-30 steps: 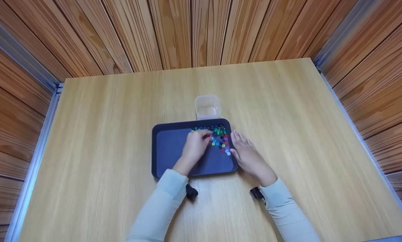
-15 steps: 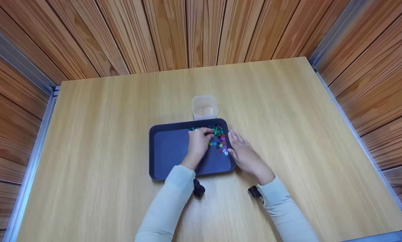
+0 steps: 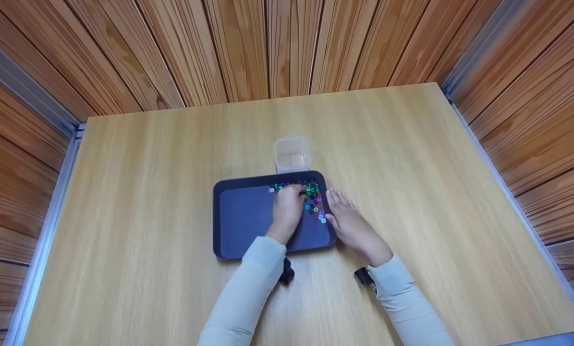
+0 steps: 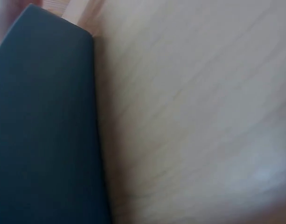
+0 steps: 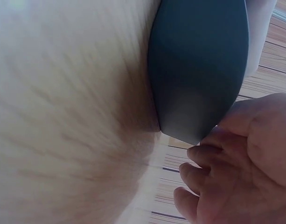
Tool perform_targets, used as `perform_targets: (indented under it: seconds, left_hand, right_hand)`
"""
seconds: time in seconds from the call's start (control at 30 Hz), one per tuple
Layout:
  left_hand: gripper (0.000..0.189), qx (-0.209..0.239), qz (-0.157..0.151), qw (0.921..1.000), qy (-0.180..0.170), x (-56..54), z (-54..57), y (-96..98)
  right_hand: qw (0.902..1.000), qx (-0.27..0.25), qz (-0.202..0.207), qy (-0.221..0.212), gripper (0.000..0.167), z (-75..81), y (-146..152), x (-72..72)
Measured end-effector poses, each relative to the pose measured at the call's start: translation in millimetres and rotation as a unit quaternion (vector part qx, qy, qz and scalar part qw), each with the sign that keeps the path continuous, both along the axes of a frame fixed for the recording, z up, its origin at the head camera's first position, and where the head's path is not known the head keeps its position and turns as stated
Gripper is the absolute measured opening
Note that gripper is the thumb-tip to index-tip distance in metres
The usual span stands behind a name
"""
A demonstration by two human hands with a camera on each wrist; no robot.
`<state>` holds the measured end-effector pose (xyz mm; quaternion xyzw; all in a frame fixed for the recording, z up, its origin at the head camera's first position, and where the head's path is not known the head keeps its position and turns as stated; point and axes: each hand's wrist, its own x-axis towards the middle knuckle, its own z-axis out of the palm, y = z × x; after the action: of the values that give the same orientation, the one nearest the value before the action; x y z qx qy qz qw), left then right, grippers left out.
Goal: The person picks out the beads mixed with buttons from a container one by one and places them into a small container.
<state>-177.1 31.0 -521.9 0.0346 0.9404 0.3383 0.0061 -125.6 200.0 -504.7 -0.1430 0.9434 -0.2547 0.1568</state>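
Note:
Small round coloured pieces that look like buttons [image 3: 315,210] lie scattered along the far side and right side of a dark blue tray [image 3: 238,221]. Over the tray, my left hand [image 3: 287,207] reaches in from the front, fingers bent down among the pieces near the far right corner. Its fingertips are hidden from the head view, so I cannot tell whether it pinches a piece. My right hand [image 3: 351,226] lies with extended fingers along the tray's right outer wall. In the right wrist view, that hand [image 5: 250,163] shows beside the tray's wall [image 5: 196,65].
Just beyond the tray's far edge stands a clear plastic tub [image 3: 292,153]. A light wooden table [image 3: 147,202] carries everything. Wood-panelled walls [image 3: 248,48] rise at the back and both sides. The left wrist view shows mostly tabletop and the tray's outer wall [image 4: 49,116].
My left hand has shifted slightly right over the tray, and its fingers have bent down further among the pieces. My right hand stays beside the tray.

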Motion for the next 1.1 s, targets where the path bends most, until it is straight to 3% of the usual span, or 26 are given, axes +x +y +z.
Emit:
perform_targets:
  seconds: [0.07, 0.13, 0.2, 0.23, 0.3, 0.4, 0.47, 0.53, 0.57, 0.6, 0.67, 0.77, 0.83, 0.9, 0.97, 1.0, 1.1]
  left_hand:
    - [0.013, 0.030, 0.010, 0.9995, -0.003, -0.2, 1.9, -0.4]
    - [0.011, 0.095, 0.035, 0.9946, -0.022, -1.5, 5.1, -2.7]
    - [0.010, 0.191, 0.073, 0.9772, -0.055, -3.7, 10.4, -7.2]
    - [0.011, 0.246, 0.094, 0.9618, -0.074, -5.3, 13.8, -10.0]
    - [0.014, 0.353, 0.129, 0.9196, -0.113, -9.3, 21.6, -16.5]
    - [0.020, 0.487, 0.168, 0.8404, -0.166, -15.7, 34.3, -27.3]
    - [0.025, 0.544, 0.184, 0.7966, -0.190, -20.4, 40.7, -34.1]
    - [0.028, 0.570, 0.193, 0.7728, -0.202, -25.1, 46.1, -40.4]
    - [0.030, 0.568, 0.195, 0.7721, -0.208, -27.6, 48.0, -43.2]
    - [0.030, 0.562, 0.195, 0.7754, -0.212, -30.2, 49.6, -45.8]
    - [0.028, 0.533, 0.191, 0.7991, -0.203, -35.6, 53.3, -47.4]
    - [0.022, 0.430, 0.174, 0.8718, -0.158, -45.1, 56.5, -44.8]
    - [0.017, 0.348, 0.149, 0.9190, -0.110, -51.4, 57.2, -40.9]
    - [0.014, 0.251, 0.117, 0.9586, -0.068, -56.7, 57.5, -37.8]
    - [0.013, 0.174, 0.073, 0.9816, -0.029, -60.3, 57.9, -35.6]
    - [0.013, 0.136, 0.054, 0.9892, -0.011, -61.7, 57.9, -34.8]
    - [0.014, 0.052, 0.014, 0.9983, 0.023, -64.6, 58.4, -31.8]
  right_hand:
    - [1.0000, 0.000, 0.001, 0.000, 0.059, 0.2, 0.3, -0.2]
    - [1.0000, -0.002, 0.002, 0.000, 0.059, 0.1, 0.3, 0.1]
    - [1.0000, -0.004, 0.005, 0.000, 0.059, -0.4, 0.0, 0.4]
    - [1.0000, -0.007, 0.005, 0.000, 0.060, -0.5, -0.1, 0.5]
    - [0.9999, -0.010, 0.004, 0.000, 0.059, -0.4, 0.0, 0.7]
    - [0.9999, -0.010, 0.002, 0.002, 0.059, 0.1, 0.1, 0.6]
    - [0.9999, -0.009, 0.002, 0.004, 0.059, 0.3, 0.4, 0.5]
    - [1.0000, -0.009, 0.001, 0.004, 0.059, 0.4, 0.2, 0.1]
    - [0.9999, -0.011, 0.001, 0.003, 0.059, 0.4, 0.0, -0.1]
    - [0.9999, -0.011, 0.002, 0.002, 0.060, 0.3, -0.2, -0.3]
    - [0.9999, -0.010, 0.000, -0.003, 0.060, 0.4, 0.1, -0.2]
    - [0.9999, -0.011, -0.002, -0.006, 0.060, 0.9, 0.8, 0.7]
    - [0.9999, -0.012, -0.004, -0.008, 0.060, 1.1, 0.9, 1.5]
    - [0.9999, -0.011, -0.006, -0.008, 0.060, 1.1, 0.9, 2.0]
    - [0.9999, -0.011, -0.005, -0.006, 0.060, 0.6, 0.7, 2.0]
    - [0.9999, -0.012, -0.004, -0.004, 0.060, 0.4, 0.7, 1.7]
    - [0.9999, -0.011, 0.001, 0.000, 0.059, 0.1, 0.9, 0.3]
